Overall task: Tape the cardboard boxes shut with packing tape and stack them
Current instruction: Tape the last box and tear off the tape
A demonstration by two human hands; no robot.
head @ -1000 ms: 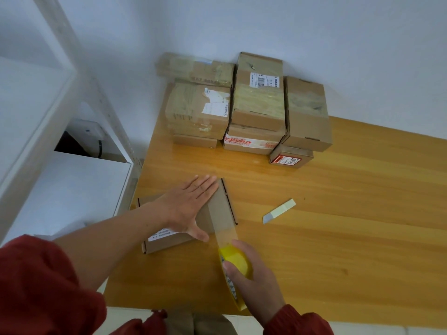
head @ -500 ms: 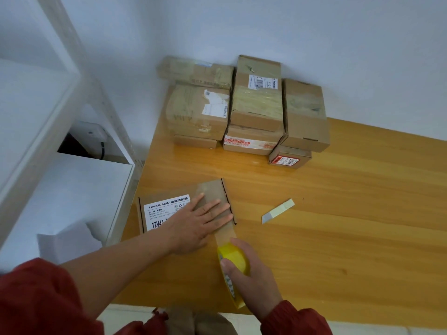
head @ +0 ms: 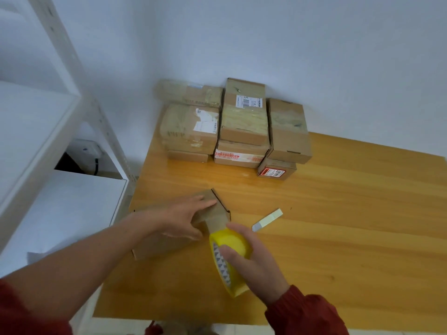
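Head view: left hand (head: pixel 183 221) lies flat on the low cardboard box (head: pixel 157 247), fingers straight and pressing its top. Right hand (head: pixel 256 264), just right of and nearer than the left, grips the yellow tape roll (head: pixel 229 243). A tape strip (head: pixel 214 224) runs from the roll onto the box. Stacked boxes (head: pixel 244 122) sit well beyond both hands, on the wooden table (head: pixel 338 238) by the wall. Small loose strip (head: pixel 267 220) near the right fingertips.

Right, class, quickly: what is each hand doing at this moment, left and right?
Left hand: open, fingers straight, pressing on the cardboard box.
Right hand: closed around the yellow tape roll.
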